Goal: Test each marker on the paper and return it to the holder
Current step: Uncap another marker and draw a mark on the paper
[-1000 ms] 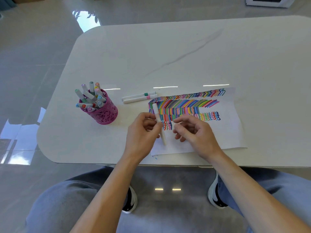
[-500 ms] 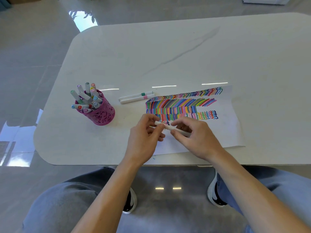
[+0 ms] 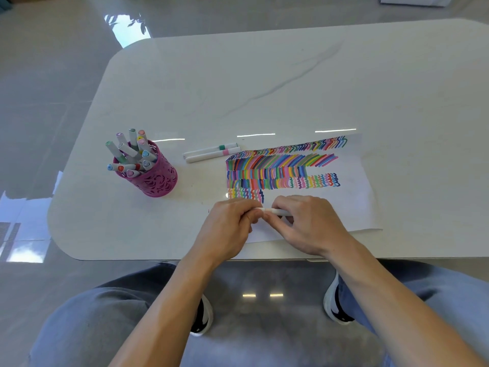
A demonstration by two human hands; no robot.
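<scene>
A white marker point(image 3: 275, 211) lies level between both hands, just above the paper's near edge. My left hand point(image 3: 230, 227) pinches its left end, my right hand point(image 3: 309, 223) wraps its right part; most of the barrel is hidden. The white paper point(image 3: 354, 207) carries rows of coloured strokes. A pink perforated holder point(image 3: 156, 178) with several capped markers stands to the left. Two more white markers, one with a green band point(image 3: 211, 149) and one with a pink band point(image 3: 213, 155), lie side by side between holder and paper.
The white marble-look table point(image 3: 264, 83) has its near edge right below my hands. Beyond its left edge lies glossy floor. My knees and shoes show under the table edge.
The marker turned from pointing away from me to lying level. My right hand closed on it, and both hands came together near the paper's front edge.
</scene>
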